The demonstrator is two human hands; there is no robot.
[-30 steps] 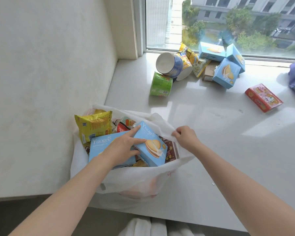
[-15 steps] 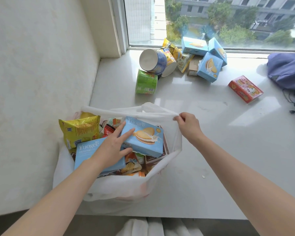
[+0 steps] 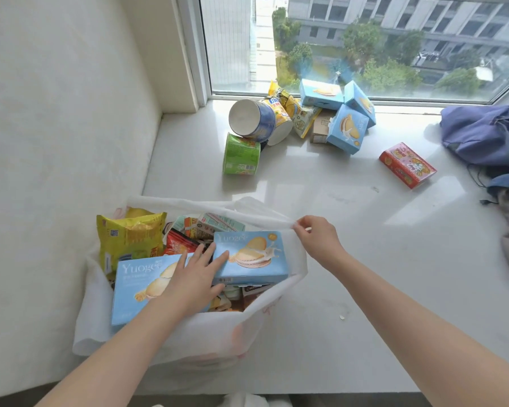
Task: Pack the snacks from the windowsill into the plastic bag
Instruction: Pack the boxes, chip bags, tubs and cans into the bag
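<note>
Packing is judged roughly half done; the plastic bag (image 3: 188, 333), at the near left of the windowsill (image 3: 335, 259), is crowded with snacks; its rim is pinched by the right hand (image 3: 316, 239), while a blue biscuit box (image 3: 256, 259) inside is pressed by the flat, straight-fingered left hand (image 3: 193, 277); cups (image 3: 241, 155), blue boxes (image 3: 347, 132) and a red box (image 3: 407, 165) are left at the far side.

Daylight pours through a window (image 3: 232, 39) (buildings (image 3: 423, 13), trees (image 3: 362, 36) below) beside a white, perhaps plastered, wall (image 3: 56, 113).

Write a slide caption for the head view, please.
Left hand rests on a blue biscuit box in the plastic bag while right hand pinches its rim.
</note>
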